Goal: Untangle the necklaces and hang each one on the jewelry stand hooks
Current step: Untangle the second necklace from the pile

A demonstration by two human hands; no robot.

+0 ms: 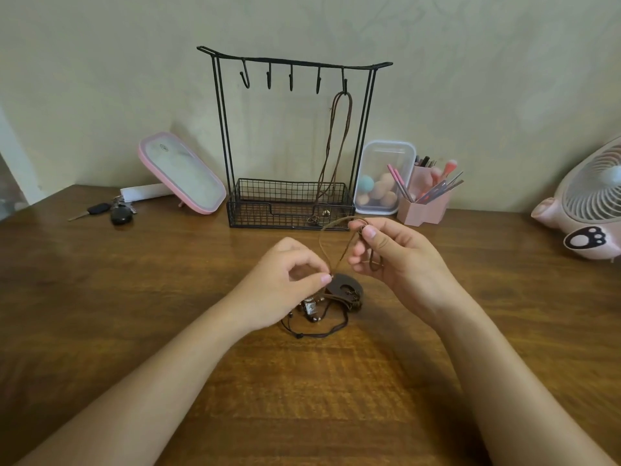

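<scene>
A black wire jewelry stand [221, 129] with several hooks and a mesh basket stands at the back of the wooden table. One brown cord necklace [337, 142] hangs from its rightmost hook, the pendant down in the basket. A tangle of dark cord necklaces [331, 306] with a dark brown pendant and metal beads lies between my hands. My left hand [292, 280] pinches a brown cord just above the tangle. My right hand [386, 253] pinches the same cord's loop higher up, near the basket front.
Keys [111, 210] and a pink-framed mirror [183, 173] lie at the back left. A clear box of sponges [383, 178] and a pink brush holder [425, 200] stand right of the stand. A pink fan [588, 203] sits at the far right.
</scene>
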